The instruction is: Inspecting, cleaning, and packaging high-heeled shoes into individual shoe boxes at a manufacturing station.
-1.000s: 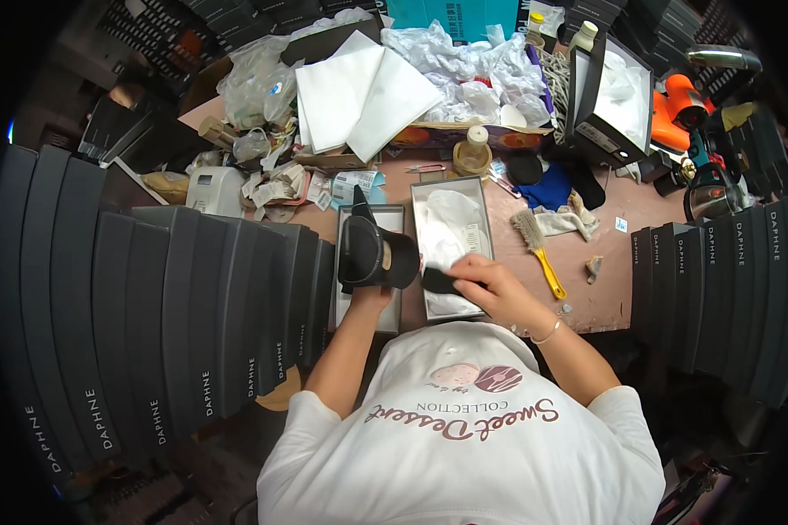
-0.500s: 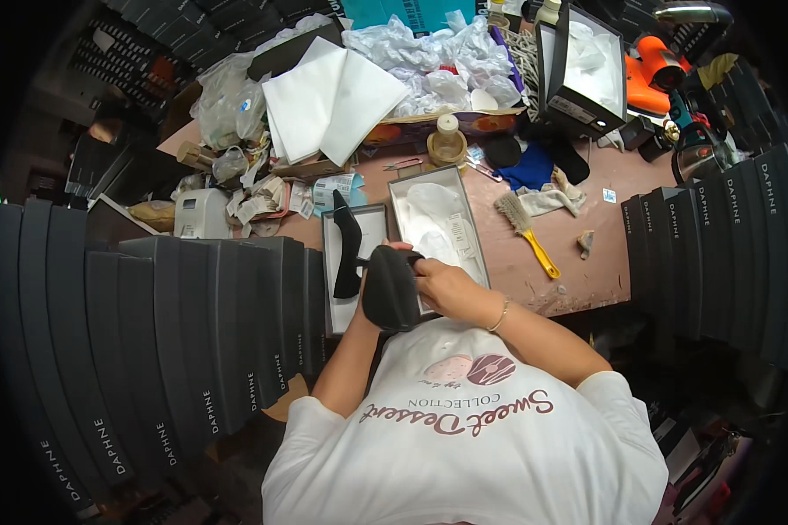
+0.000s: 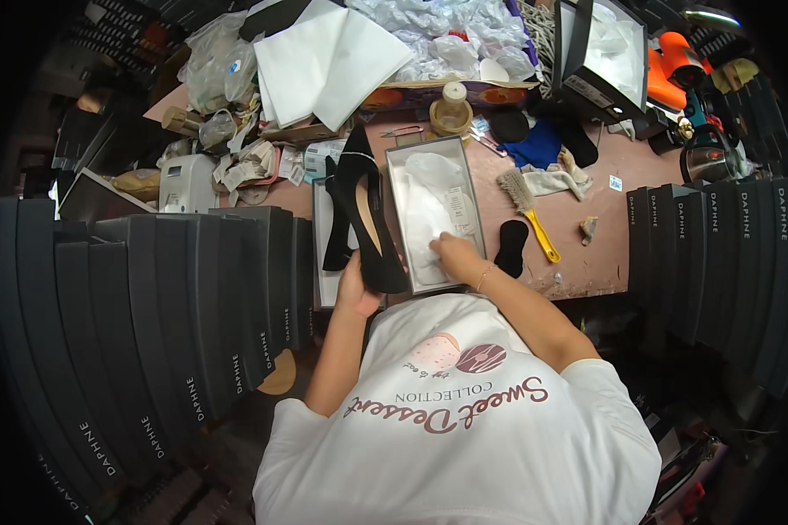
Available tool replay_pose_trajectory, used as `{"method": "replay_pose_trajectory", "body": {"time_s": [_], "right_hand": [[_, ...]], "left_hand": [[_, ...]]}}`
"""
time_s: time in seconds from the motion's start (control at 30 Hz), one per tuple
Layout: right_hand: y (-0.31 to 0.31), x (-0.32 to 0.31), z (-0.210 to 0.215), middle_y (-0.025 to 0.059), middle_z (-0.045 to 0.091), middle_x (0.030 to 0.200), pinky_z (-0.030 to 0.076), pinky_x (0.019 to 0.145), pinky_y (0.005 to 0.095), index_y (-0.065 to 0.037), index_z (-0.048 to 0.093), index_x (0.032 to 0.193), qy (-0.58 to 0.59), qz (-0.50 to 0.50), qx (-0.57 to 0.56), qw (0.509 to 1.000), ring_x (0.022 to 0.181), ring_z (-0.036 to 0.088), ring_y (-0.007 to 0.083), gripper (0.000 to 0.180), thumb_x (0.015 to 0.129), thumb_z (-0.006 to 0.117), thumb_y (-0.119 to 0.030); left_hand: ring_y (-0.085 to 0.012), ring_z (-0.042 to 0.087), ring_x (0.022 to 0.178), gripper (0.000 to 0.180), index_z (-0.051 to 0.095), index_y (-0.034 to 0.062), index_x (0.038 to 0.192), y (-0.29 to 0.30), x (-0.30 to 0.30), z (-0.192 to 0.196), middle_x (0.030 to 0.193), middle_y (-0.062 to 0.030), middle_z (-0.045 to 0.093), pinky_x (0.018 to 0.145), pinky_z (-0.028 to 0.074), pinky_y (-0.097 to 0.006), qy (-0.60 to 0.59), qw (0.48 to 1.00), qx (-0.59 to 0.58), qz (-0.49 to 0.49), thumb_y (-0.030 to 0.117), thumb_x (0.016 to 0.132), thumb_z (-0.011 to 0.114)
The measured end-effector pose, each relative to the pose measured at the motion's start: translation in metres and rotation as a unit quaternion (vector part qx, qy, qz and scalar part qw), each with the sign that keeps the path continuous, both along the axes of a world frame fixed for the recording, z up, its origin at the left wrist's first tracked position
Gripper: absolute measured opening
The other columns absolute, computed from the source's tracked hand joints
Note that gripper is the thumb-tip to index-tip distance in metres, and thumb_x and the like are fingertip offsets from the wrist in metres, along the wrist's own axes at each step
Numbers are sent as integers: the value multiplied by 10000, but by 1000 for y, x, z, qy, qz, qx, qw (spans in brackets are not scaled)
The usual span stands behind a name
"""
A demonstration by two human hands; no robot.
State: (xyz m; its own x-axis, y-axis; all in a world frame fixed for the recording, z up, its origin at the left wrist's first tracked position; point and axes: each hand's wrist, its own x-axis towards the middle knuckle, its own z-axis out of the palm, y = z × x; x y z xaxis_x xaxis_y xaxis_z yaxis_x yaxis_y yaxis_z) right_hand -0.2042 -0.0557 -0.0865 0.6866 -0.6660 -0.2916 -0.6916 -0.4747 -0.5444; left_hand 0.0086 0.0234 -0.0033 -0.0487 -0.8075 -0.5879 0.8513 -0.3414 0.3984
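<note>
left hand point(image 3: 357, 290) wraps under the near end of a black shoe point(image 3: 375, 229) above the left box point(image 3: 327, 287); probably light, stiff-soled, scuffable, so cradle it there; right hand point(image 3: 458, 260) half-curls at the paper point(image 3: 427, 197), can't tell if pinching

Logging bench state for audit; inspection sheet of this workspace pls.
Surface: pink tabletop, pale specks near front edge.
Job's things: black shoe in hand; second black shoe, partly hidden, in left box; white paper in right box.
Clutter: yellow-handled brush, black pad, crumpled white wrapping at back.
Grips: left grip closed on black shoe; right grip at white paper, hold unclear.
Cables: pale cord-like strands at back, kind unclear.
Surroundings: dark boxes lined up both sides.
</note>
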Motion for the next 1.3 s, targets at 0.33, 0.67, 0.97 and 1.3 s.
{"method": "replay_pose_trajectory", "body": {"time_s": [0.33,0.67,0.97,1.3], "right_hand": [[-61,10,39,164,521,1169,462,858,401,-114,483,1265,-44,49,-412,909,1070,525,326,493,784,530,-14],[3,-14,29,89,604,985,452,841,444,-106,640,1029,89,252,-127,955,967,588,300,235,804,577,-123],[-9,-12,35,157,641,953,481,727,414,-46,624,986,-107,-34,-54,992,832,613,332,232,816,552,-186],[-32,31,119,146,587,908,497,669,365,-21,564,1055,-319,-209,0,924,770,615,266,247,919,573,-227]], "left_hand": [[-289,638,918,448,524,-5,1215,2,-1,4,1077,-155,614,788,561,-428,41,999,1,26,357,955,475],[-299,650,842,510,515,-59,1216,8,-7,-23,976,-167,635,747,574,-402,194,977,89,-24,349,918,441],[-293,635,858,490,511,-74,1207,13,-16,-26,974,-182,613,769,569,-403,271,960,57,-24,316,930,405],[-282,639,873,475,509,9,1228,13,-39,-19,1043,-153,624,782,557,-415,211,973,53,-73,392,959,433]]}}
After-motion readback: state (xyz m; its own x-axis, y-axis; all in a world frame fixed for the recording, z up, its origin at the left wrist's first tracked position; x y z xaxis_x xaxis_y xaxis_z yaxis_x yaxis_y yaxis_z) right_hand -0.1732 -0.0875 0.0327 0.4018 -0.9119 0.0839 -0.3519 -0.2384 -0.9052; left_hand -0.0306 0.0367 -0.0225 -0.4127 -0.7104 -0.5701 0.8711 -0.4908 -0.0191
